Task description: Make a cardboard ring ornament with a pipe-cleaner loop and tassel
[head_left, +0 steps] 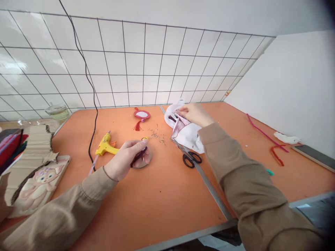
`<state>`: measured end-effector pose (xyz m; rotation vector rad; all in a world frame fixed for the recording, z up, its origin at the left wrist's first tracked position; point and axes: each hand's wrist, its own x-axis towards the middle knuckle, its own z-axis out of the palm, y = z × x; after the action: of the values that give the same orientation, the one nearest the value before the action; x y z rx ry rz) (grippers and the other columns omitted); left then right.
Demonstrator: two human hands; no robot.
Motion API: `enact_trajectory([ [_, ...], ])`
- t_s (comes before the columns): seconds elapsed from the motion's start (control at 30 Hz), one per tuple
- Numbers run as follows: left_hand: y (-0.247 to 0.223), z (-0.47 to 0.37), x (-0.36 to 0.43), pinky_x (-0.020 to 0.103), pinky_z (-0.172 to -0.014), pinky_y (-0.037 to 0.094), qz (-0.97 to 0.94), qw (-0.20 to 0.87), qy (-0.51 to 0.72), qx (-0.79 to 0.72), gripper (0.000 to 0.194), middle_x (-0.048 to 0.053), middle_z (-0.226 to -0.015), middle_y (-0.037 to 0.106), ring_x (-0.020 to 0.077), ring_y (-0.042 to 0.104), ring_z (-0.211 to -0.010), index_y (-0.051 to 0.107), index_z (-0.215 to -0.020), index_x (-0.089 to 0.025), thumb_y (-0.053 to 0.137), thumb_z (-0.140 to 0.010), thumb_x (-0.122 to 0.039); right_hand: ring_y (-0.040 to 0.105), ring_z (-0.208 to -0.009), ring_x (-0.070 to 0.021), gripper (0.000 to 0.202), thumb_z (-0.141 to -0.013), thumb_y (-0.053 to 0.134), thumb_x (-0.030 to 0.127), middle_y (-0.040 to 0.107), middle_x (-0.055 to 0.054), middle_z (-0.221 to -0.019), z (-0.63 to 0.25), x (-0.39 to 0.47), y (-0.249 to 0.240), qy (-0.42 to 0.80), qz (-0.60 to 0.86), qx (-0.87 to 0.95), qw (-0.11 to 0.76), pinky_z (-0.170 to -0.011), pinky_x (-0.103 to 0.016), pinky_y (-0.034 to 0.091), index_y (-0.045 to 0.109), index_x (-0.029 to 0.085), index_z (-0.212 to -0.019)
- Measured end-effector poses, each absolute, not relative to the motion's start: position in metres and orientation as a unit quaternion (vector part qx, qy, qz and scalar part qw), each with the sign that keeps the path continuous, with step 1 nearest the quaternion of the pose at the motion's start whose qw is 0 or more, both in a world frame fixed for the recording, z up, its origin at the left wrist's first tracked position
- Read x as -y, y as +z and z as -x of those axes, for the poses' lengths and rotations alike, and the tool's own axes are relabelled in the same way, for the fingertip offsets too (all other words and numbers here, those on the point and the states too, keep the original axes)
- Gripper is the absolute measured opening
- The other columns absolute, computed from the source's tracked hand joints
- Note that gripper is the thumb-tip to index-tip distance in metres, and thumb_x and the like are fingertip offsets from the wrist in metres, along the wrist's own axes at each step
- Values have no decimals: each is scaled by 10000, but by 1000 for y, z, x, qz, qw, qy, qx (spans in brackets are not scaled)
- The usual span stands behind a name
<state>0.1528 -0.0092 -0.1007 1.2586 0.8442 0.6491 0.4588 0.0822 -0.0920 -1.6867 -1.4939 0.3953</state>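
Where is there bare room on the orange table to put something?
One patch is the near middle of the table, between the left sleeve, the scissors and the near edge, except one speck. A second, with tiny bits, lies between the right sleeve and the pink stick. Crowded: by the left hand and glue gun; by the right hand and white bag.

A single camera, worn on the head, looks forward and down over the bench [157,209] from its near side. The sleeves [70,207] enter from the lower corners, large and close, while the left hand [132,155] and right hand [194,113] sit farther off, about mid-picture. The wide view reaches past the far edge to the tiled wall [136,66] and takes in a plain wall [290,83] at right; its upper right corner darkens.
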Motion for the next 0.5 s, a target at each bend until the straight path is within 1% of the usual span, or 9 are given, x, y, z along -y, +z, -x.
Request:
enact_trajectory([
  [0.03, -101, -153, 10, 265, -481, 214, -560, 681, 287, -375, 421, 41, -566, 557, 78, 328, -442, 577, -626, -152, 579, -834, -518, 634, -848, -180, 130, -830, 696, 147, 680, -76, -783, -472, -90, -90, 158, 691, 585, 394, -844, -372, 434, 711, 63, -733],
  [0.07, -101, -152, 10, 265, -482, 212, -559, 681, 287, -376, 416, 40, -569, 560, 78, 328, -443, 577, -635, -152, 578, -838, -515, 643, -894, -171, 209, -909, 639, 245, 686, -80, -910, -484, -97, -88, 158, 707, 577, 377, -853, -354, 463, 708, 56, -851],
  [0.1, -100, -152, 10, 266, -484, 211, -559, 681, 287, -376, 411, 40, -571, 563, 78, 329, -445, 577, -643, -152, 579, -841, -512, 651, -935, -173, 232, -946, 612, 332, 677, -71, -1050, -494, -104, -87, 160, 721, 570, 360, -855, -368, 531, 676, 117, -1007],
  [0.13, -100, -152, 10, 266, -485, 208, -559, 681, 287, -376, 408, 39, -573, 565, 77, 328, -446, 577, -650, -152, 578, -844, -511, 650, -988, -195, 300, -970, 572, 370, 651, -80, -1153, -503, -110, -87, 164, 732, 565, 343, -873, -394, 545, 644, 126, -1129],
  [0.17, -100, -151, 10, 266, -486, 204, -560, 681, 286, -376, 407, 39, -574, 566, 77, 327, -447, 575, -654, -152, 577, -846, -511, 641, -1020, -202, 340, -953, 602, 387, 628, -99, -1229, -510, -116, -88, 168, 740, 562, 329, -891, -405, 545, 619, 150, -1196],
  [0.23, -100, -151, 10, 267, -483, 192, -560, 682, 283, -375, 410, 37, -570, 564, 76, 324, -445, 572, -660, -153, 570, -851, -516, 627, -1075, -206, 364, -1018, 468, 366, 570, -125, -1324, -521, -127, -96, 173, 752, 561, 301, -896, -397, 528, 607, 116, -1242],
  [0.27, -100, -151, 9, 268, -481, 187, -561, 683, 281, -374, 412, 37, -569, 562, 76, 324, -444, 571, -663, -153, 567, -853, -519, 627, -1088, -214, 351, -993, 531, 376, 581, -115, -1306, -524, -132, -102, 170, 757, 560, 289, -900, -401, 533, 603, 142, -1245],
  [0.37, -101, -150, 8, 266, -480, 187, -560, 688, 276, -370, 419, 36, -574, 565, 77, 328, -448, 570, -671, -154, 556, -861, -528, 623, -1108, -226, 318, -989, 542, 351, 600, -94, -1276, -529, -144, -120, 152, 771, 571, 237, -917, -397, 531, 611, 158, -1233],
  [0.5, -103, -149, 6, 258, -477, 197, -555, 690, 271, -376, 424, 34, -587, 575, 72, 326, -453, 568, -682, -152, 552, -866, -533, 626, -1090, -222, 323, -967, 582, 344, 607, -97, -1266, -527, -157, -132, 116, 784, 597, 125, -916, -409, 544, 602, 168, -1238],
])
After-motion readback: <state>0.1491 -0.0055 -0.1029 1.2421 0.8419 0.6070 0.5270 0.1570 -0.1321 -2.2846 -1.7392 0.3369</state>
